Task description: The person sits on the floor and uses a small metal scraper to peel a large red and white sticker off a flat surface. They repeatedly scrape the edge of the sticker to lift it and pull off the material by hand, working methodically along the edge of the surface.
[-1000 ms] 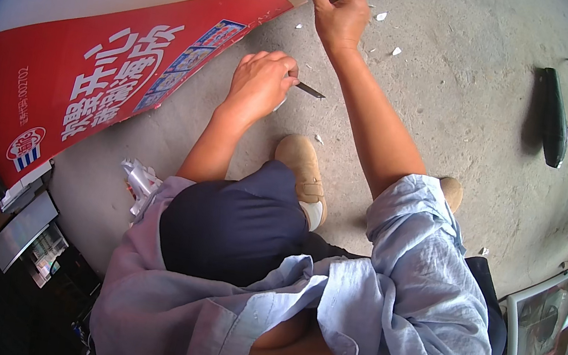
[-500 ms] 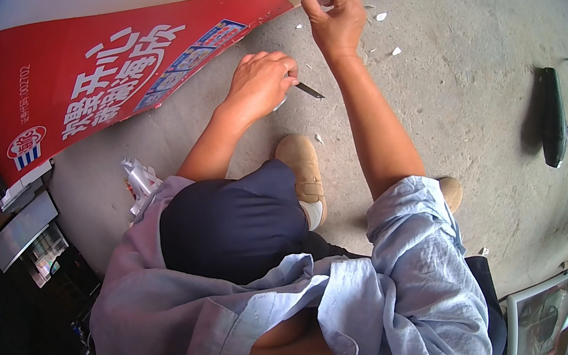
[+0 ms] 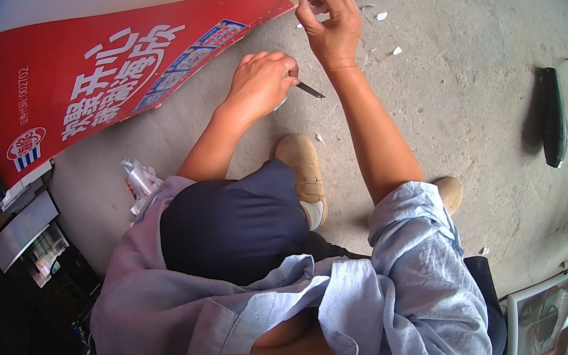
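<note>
Since there's only the head view to go on, we'll work through that one. We're crouched on the concrete floor (image 3: 460, 79), looking down past our knees, with a big red and white banner (image 3: 94, 68) spread out from about 9 to 12 o'clock.

Our right hand (image 3: 332, 27) is up at 12 o'clock, fingers pinched tight on a small pale strip (image 3: 314, 11) right at the banner's corner edge. Our left hand (image 3: 259, 86), just below it toward the center, is clenched around a thin blade (image 3: 309, 91) whose tip pokes out toward 3 o'clock, clear of the banner. Little white scraps (image 3: 396, 50) lie scattered near the right hand.

Our read: we're in the trimming or peeling step at that corner, with the right hand pulling the strip taut and the knife parked. Next move probably calls for bringing the blade tip back up to the edge while keeping tension on the strip, and minding the right fingers since they sit so close.

Off at 2 o'clock there's a dark power tool (image 3: 552, 115) with its cord, well apart from everything. A crumpled wrapper (image 3: 140, 182) sits at 8 o'clock.
</note>
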A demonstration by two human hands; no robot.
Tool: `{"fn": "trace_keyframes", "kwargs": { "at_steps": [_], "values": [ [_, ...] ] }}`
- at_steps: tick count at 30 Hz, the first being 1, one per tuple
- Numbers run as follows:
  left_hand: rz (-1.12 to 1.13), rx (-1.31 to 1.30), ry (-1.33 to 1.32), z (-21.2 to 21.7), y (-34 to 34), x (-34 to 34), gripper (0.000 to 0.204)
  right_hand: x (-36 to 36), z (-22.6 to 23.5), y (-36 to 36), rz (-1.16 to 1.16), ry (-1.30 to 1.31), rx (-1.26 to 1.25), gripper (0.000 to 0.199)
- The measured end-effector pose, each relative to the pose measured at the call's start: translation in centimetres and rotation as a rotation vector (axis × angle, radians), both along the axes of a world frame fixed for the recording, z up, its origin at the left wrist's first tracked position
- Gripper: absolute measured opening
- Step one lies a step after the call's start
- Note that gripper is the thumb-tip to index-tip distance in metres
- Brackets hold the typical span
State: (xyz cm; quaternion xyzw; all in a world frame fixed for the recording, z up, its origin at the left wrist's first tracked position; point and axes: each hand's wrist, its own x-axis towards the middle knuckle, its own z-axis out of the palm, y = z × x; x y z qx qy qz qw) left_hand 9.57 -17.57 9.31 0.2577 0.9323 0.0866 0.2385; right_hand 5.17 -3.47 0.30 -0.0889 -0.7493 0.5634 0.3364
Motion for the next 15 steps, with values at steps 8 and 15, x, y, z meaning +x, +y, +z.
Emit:
{"fn": "trace_keyframes", "kwargs": {
  "at_steps": [8,15],
  "values": [
    [0.010,0.008,0.011,-0.4,-0.3,0.0,0.013,0.8,0.7,-0.2,-0.020,0.021,-0.306,0.014],
    [0.006,0.004,0.003,-0.3,-0.1,0.0,0.012,-0.5,0.9,1.2,0.100,-0.180,-0.686,0.021]
  ]
}}
